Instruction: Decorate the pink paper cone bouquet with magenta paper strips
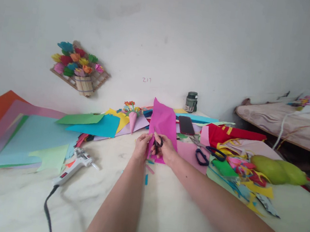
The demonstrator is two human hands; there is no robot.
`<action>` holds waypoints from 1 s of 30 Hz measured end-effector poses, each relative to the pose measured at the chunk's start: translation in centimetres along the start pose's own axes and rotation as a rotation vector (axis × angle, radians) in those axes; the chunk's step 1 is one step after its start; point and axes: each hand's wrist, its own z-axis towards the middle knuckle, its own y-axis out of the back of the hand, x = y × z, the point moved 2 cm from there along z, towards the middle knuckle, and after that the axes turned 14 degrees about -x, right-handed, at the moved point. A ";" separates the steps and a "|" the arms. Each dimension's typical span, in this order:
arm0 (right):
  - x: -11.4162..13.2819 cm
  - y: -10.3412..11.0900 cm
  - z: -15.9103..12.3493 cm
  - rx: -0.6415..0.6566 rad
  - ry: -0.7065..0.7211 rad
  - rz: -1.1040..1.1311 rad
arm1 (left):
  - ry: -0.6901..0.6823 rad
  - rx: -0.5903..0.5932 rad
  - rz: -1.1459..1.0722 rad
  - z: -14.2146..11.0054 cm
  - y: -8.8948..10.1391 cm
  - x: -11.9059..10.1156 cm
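A magenta sheet of paper (pixel 166 117) stands upright in front of me, its top edge rising toward the wall. My left hand (pixel 141 147) pinches its left edge low down. In my right hand (pixel 165 147) is a small pair of dark-handled scissors (pixel 157 143), with the fingers wrapped round the handles. The blades point up and away along the left side of the sheet. Just how far the blades are apart is too small to tell. Little blue and pink paper scraps (pixel 146 179) lie on the table below the hands.
A glue gun (pixel 76 166) with a black cord lies at left, beside stacked coloured sheets (pixel 36 135). Behind are a pink paper cone with flowers (pixel 132 120), a phone (pixel 186 125) and a jar (pixel 191 102). Larger scissors (pixel 206 154), paper scraps (pixel 249 176) and green fruit (pixel 278 170) lie right.
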 end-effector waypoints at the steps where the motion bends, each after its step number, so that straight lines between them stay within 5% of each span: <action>1: 0.0 0.0 0.1 0.017 0.000 -0.008 | 0.000 -0.009 -0.003 0.0 0.0 0.0; 9: 0.0 0.4 0.9 0.088 -0.146 -0.024 | 0.022 0.032 0.030 -0.2 -0.2 -0.5; 30: -0.8 0.1 1.1 0.031 -0.078 -0.010 | 0.037 -0.039 0.040 -0.2 -0.1 -0.3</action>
